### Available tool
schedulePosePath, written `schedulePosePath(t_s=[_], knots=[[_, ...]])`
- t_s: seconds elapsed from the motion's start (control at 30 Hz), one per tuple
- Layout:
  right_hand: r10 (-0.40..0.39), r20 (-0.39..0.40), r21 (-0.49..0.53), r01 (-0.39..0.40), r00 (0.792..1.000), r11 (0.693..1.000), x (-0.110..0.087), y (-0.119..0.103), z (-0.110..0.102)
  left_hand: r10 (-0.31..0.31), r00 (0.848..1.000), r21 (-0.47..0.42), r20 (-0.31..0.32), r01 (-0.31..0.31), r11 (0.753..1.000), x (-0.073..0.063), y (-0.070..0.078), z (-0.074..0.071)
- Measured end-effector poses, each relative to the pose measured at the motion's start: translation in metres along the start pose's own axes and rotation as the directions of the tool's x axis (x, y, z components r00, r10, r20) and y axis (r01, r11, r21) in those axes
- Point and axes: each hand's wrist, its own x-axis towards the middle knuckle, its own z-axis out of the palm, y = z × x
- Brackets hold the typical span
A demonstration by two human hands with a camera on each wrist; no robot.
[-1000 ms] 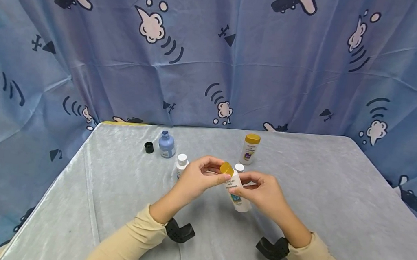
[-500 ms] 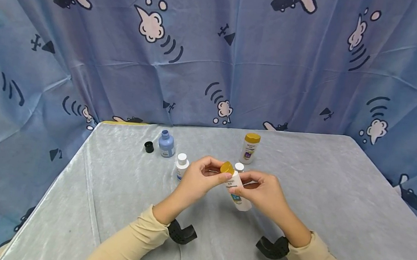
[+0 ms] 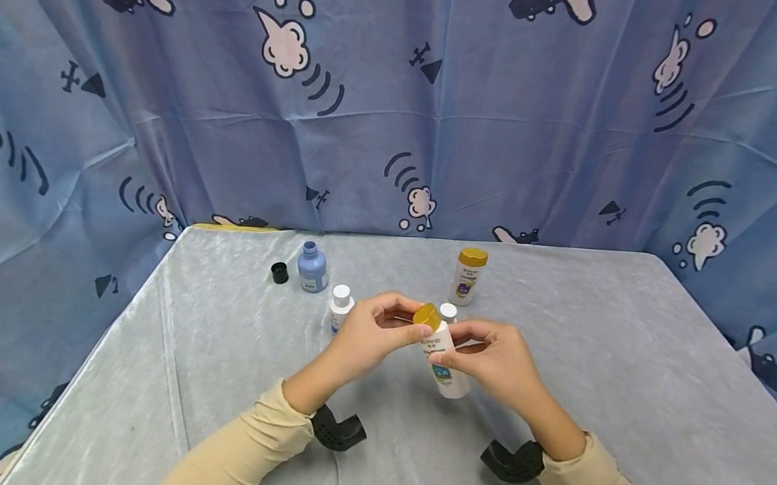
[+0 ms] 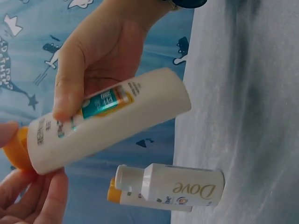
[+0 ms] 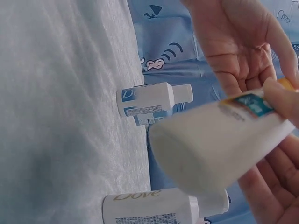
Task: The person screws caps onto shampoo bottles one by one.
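A white bottle (image 3: 457, 386) with a teal label and yellow cap (image 3: 427, 316) is held tilted above the table, cap end up and to the left. My left hand (image 3: 376, 333) pinches the cap between thumb and fingers. My right hand (image 3: 492, 357) grips the bottle's body, thumb on its front near the label. In the left wrist view the cap (image 4: 17, 149) sits at the bottle's neck; whether it is loose I cannot tell. Behind the held bottle a white Dove bottle (image 4: 187, 183) stands upright, mostly hidden in the head view.
Another yellow-capped bottle (image 3: 467, 283) stands at the back. A white-capped Dove bottle (image 3: 340, 311) is just left of my left hand. Farther left stands an uncapped blue bottle (image 3: 312, 268) beside a black cap (image 3: 279, 273). A patterned curtain (image 3: 399, 106) hangs behind the grey-covered table (image 3: 247, 384).
Both hands keep their hold on the bottle and its cap, with hardly any movement. The head view has shifted very slightly.
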Motion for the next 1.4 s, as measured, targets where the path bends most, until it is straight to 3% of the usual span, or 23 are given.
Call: schedulePosePath(t_s=[0.17, 0.37, 0.7, 0.93, 1.27, 1.4], knots=[[-0.055, 0.038, 0.023, 0.054, 0.998, 0.998, 0.0, 0.0, -0.004, 0.024, 0.998, -0.004, 0.058, -0.024, 1.0, -0.001, 0.003, -0.003], [-0.059, 0.074, 0.034, 0.057, 0.996, 0.998, 0.0, 0.0, -0.007, 0.038, 0.994, -0.023, 0.104, -0.036, 0.999, -0.002, 0.006, -0.006], [0.017, 0.023, 0.04, -0.018, 1.0, 0.999, -0.001, -0.002, 0.0, -0.012, 1.0, -0.005, 0.022, 0.012, 1.0, -0.003, 0.002, 0.004], [0.026, 0.013, 0.039, -0.026, 1.0, 0.999, -0.003, -0.003, 0.001, 0.002, 0.998, -0.02, -0.059, -0.003, 1.0, -0.002, 0.0, 0.007], [0.013, 0.009, 0.026, -0.013, 1.0, 1.0, -0.003, -0.002, 0.001, 0.097, 0.994, 0.038, -0.047, -0.095, 0.995, -0.001, -0.001, 0.005], [0.005, 0.017, 0.012, -0.006, 1.0, 1.0, -0.003, -0.003, -0.001, 0.108, 0.994, 0.033, -0.032, -0.107, 0.994, -0.002, 0.0, 0.004]])
